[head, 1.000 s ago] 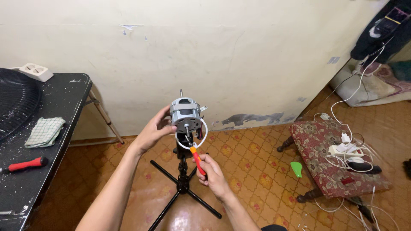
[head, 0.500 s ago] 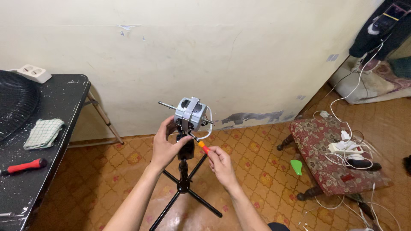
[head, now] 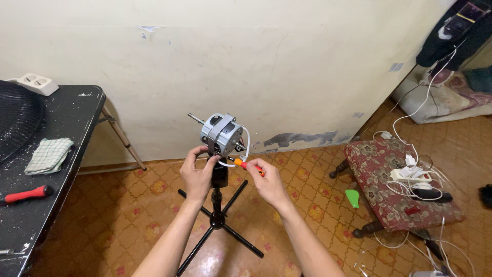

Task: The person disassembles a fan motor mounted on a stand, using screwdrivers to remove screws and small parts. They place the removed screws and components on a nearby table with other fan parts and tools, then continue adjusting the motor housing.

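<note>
Work looks midway: left hand [head: 199, 175] clasps the bare fan motor [head: 221, 134] on its stand (no blade fitted), right hand [head: 268, 183] grips 1 orange screwdriver [head: 247, 165] at its underside.

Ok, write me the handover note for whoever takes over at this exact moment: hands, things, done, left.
Left hand: grips the underside of the grey fan motor, which sits tilted on the black stand.
Right hand: holds the orange-handled screwdriver, tip at the motor's lower right side beside the white wire.
Done: fan grille off, on the black table.
Left: screw state not visible; check it.
</note>
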